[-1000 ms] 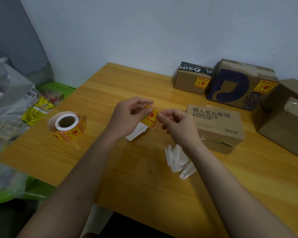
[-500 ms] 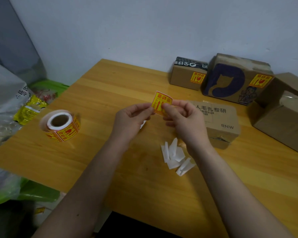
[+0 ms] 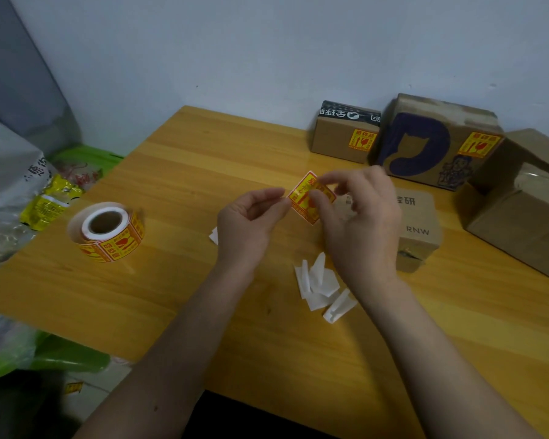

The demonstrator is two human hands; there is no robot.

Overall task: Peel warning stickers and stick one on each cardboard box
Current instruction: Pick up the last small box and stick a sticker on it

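- A pale wall backs my wooden desk point(image 3: 203, 312), which fills most of the view; plastic bags point(image 3: 10, 191) crowd its left edge.
- Along the desk's far right edge stand the cardboard boxes: the cat-print box point(image 3: 425, 144) and the black-taped box point(image 3: 339, 137) beside it each already carry a warning sticker, while the large plain box point(image 3: 520, 217) at the right edge shows none that I can see.
- The low RNW box point(image 3: 420, 226) sits just in front of those, right behind my right hand, its top bare where visible.
- The sticker roll point(image 3: 107, 231) rests near the desk's left edge, well apart from my hands.
- A heap of white backing scraps point(image 3: 320, 286) lies mid-desk, under my right wrist.
- My right hand point(image 3: 362, 223) pinches the loose warning sticker point(image 3: 309, 198) between thumb and fingers; my left hand point(image 3: 251, 220) grips its left corner with thumb and forefinger, the other fingers curled.
- I judge I'm finishing the peel; I cannot tell whether backing remains.
- Next I need to carry it sticky side down to the RNW box and press it flat without creasing.
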